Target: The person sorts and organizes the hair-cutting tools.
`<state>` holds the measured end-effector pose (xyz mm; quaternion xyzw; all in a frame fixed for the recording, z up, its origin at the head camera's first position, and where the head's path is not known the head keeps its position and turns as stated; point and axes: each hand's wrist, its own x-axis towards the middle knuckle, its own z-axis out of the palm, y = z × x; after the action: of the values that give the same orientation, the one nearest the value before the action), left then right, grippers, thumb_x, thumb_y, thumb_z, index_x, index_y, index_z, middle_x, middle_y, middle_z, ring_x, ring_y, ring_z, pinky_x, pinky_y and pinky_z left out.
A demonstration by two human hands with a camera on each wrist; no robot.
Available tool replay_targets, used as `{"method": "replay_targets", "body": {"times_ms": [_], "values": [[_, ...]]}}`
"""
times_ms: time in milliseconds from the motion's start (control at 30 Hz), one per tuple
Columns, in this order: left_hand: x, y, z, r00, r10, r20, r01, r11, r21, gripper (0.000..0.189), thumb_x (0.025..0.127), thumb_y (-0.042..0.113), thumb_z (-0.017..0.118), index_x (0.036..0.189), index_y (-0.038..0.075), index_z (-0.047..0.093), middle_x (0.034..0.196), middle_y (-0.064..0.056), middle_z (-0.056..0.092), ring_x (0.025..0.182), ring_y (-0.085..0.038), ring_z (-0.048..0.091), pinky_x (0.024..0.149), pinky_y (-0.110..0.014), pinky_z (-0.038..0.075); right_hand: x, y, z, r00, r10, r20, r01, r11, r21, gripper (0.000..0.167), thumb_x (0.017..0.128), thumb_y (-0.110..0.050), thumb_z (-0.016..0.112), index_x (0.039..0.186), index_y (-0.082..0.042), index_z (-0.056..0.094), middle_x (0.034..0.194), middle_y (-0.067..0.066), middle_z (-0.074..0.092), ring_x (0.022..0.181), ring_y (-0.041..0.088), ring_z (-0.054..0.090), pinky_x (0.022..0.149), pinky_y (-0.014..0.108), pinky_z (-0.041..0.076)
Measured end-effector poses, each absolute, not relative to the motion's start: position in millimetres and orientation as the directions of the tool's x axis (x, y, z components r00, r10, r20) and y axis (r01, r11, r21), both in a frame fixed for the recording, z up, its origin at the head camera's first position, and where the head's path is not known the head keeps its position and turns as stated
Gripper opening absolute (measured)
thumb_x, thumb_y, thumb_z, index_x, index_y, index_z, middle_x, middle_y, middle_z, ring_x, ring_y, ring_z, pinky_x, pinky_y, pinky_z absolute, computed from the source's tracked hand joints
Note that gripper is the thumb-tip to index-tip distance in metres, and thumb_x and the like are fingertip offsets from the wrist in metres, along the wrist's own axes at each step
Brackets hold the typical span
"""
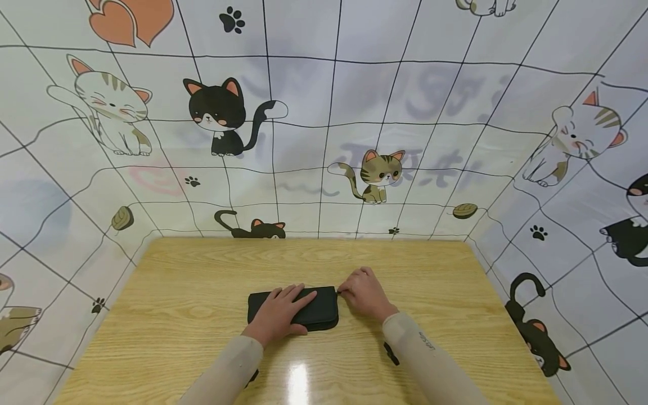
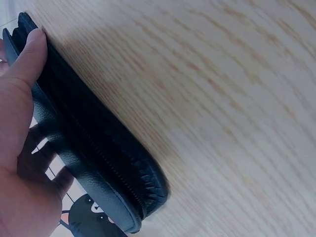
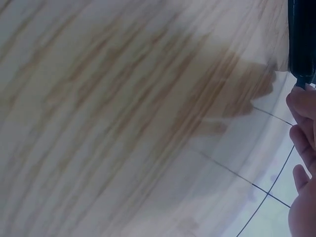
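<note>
A black zip-around wallet lies on the wooden table. My left hand rests over it, fingers spread straight across the top and thumb along the near side. In the left wrist view, the thumb presses that side, where zipper teeth run beside a dark fold. At the wallet's right end, my right hand pinches a small dark tab, apparently the zipper pull. The fingertips mostly hide this tab.
The wooden table reaches back to a white sheet printed with cats and grid lines. This sheet also rises along both sides. Small dark pieces show beside the right sleeve and left sleeve.
</note>
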<state>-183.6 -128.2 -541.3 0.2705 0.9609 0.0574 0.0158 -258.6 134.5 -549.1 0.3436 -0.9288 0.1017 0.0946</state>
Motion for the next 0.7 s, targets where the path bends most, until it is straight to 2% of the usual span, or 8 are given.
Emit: {"method": "replay_targets", "body": {"times_ms": [400, 700], "values": [[-184, -128, -544, -0.853, 0.522, -0.003, 0.518, 0.848, 0.113, 0.083, 0.082, 0.062, 0.062, 0.153, 0.032, 0.032, 0.157, -0.008, 0.037, 0.143, -0.028, 0.038, 0.114, -0.052, 0.035, -254, 143, -551, -0.680, -0.658, 0.322, -0.709, 0.703, -0.060, 0.011, 0.089, -0.020, 0.070, 0.090, -0.027, 0.079, 0.086, -0.011, 0.074, 0.090, 0.014, 0.063, 0.096, 0.042, 0.043], [-183, -128, -542, -0.853, 0.521, -0.009, 0.517, 0.848, 0.115, 0.082, 0.083, 0.061, 0.061, 0.153, 0.031, 0.032, 0.157, -0.008, 0.037, 0.143, -0.029, 0.038, 0.114, -0.052, 0.034, -251, 147, -551, -0.661, -0.684, 0.309, -0.730, 0.682, -0.049, 0.011, 0.090, -0.023, 0.069, 0.092, -0.028, 0.079, 0.087, -0.012, 0.074, 0.093, 0.013, 0.063, 0.095, 0.040, 0.043]]}}
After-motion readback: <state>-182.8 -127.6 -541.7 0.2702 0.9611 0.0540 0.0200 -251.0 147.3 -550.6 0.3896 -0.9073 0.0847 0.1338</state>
